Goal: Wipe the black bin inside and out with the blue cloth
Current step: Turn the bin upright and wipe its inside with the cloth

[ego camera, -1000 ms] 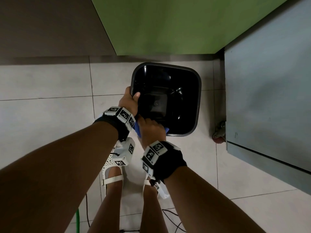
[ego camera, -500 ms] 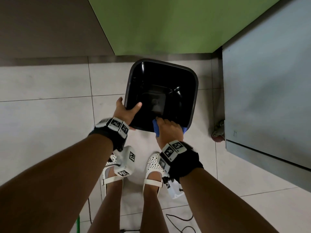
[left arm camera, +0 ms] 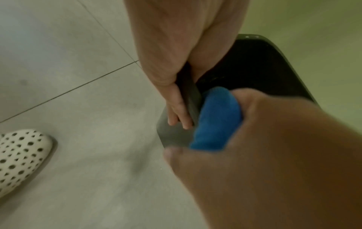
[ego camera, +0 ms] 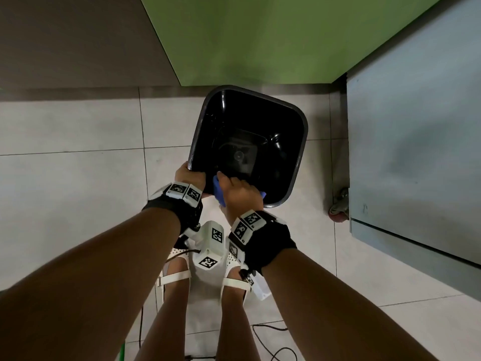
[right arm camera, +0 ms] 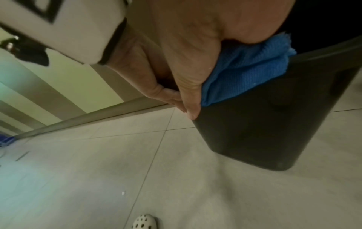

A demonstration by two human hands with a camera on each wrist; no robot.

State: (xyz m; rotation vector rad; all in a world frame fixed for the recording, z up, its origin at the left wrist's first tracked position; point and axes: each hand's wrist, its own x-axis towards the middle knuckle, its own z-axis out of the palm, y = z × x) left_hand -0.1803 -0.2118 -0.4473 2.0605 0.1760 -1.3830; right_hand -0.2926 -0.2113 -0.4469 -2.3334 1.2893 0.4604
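Gripping bin [ego camera: 299, 142] rim, both hands.

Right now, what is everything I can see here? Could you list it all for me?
black bin: one, black, tilted on the floor tiles near the green wall, open mouth towards the camera
blue cloth: one, blue, folded over the bin's near rim
floor: pale grey tiles
wall panel: one, green, behind the bin
cabinet: one, grey-blue, right of the bin, on a caster
cables: thin, black, on the floor by the feet
shoes: two, white, perforated
left hand: grips the bin's near rim
right hand: presses the cloth onto the rim
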